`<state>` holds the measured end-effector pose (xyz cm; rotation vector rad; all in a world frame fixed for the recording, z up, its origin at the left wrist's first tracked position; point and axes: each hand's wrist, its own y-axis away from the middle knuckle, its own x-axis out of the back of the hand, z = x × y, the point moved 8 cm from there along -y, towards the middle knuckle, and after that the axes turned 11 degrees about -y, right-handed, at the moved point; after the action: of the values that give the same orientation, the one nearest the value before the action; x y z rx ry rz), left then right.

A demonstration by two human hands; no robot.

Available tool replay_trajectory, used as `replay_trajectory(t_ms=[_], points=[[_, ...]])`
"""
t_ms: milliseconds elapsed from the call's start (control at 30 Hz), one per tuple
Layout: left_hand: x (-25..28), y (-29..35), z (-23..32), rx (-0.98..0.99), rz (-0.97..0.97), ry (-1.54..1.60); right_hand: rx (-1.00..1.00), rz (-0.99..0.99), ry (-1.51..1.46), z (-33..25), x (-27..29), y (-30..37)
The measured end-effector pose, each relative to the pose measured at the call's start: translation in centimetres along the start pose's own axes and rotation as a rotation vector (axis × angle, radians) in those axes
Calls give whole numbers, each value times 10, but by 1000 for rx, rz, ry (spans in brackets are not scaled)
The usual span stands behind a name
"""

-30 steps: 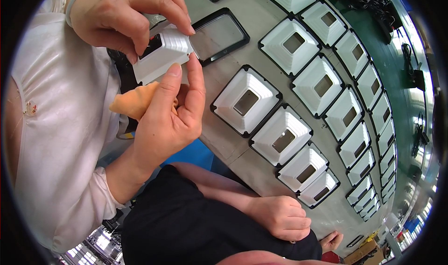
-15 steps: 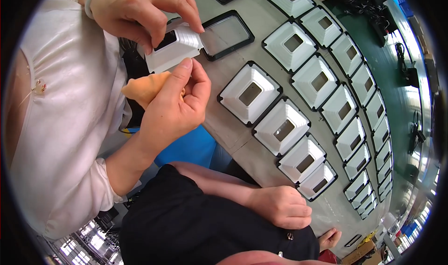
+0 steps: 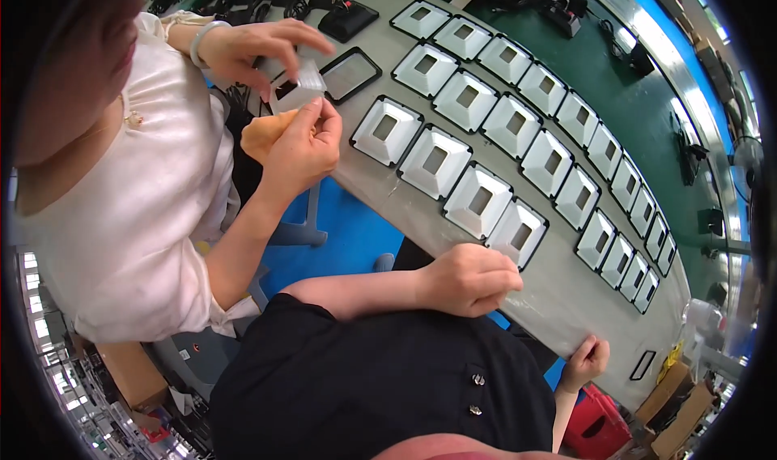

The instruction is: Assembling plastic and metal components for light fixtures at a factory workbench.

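Observation:
My left hand [image 3: 469,280] is closed in a loose fist at the near table edge, next to the nearest white reflector [image 3: 500,232] in its black frame; nothing shows in its fingers. My right hand [image 3: 587,359] rests at the table edge farther right, fingers curled in, with nothing visible in them. To my left a co-worker in a white blouse [image 3: 154,241] holds an orange cloth [image 3: 263,134] in one hand. The co-worker's other hand [image 3: 259,47] is over a white reflector [image 3: 309,77]. Beside it lies a black frame with a clear pane [image 3: 351,75].
Several rows of framed white reflectors [image 3: 515,123] cover the grey table [image 3: 558,302]. Black lamp housings [image 3: 348,20] lie at the far left. A small black frame [image 3: 643,365] is at the right end, near a red bin [image 3: 595,428] and cardboard boxes [image 3: 676,403].
The view has swung and drawn back, so more of the table and the co-worker shows. The co-worker's upper hand has lifted its fingers from the reflector. My hands stay by the table edge.

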<state>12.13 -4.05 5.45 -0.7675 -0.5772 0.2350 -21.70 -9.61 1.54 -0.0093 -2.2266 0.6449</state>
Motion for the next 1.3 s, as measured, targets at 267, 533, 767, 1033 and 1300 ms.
replay_trajectory(t_ms=[267,533,767,1033,1300], points=[[19,7,34,7,-4,-264,110,81,-59,-26,4,-13],[16,9,72,-115,-68,-259,63,69,-71,-24,18,0],[-9,21,69,28,-188,-216,-226,-405,-922,-115,-42,-59],[-16,15,105,-16,-257,-226,-323,-858,-1196,-246,-157,-95],[17,20,101,95,-159,-263,-137,-911,-1274,-223,-81,-146]])
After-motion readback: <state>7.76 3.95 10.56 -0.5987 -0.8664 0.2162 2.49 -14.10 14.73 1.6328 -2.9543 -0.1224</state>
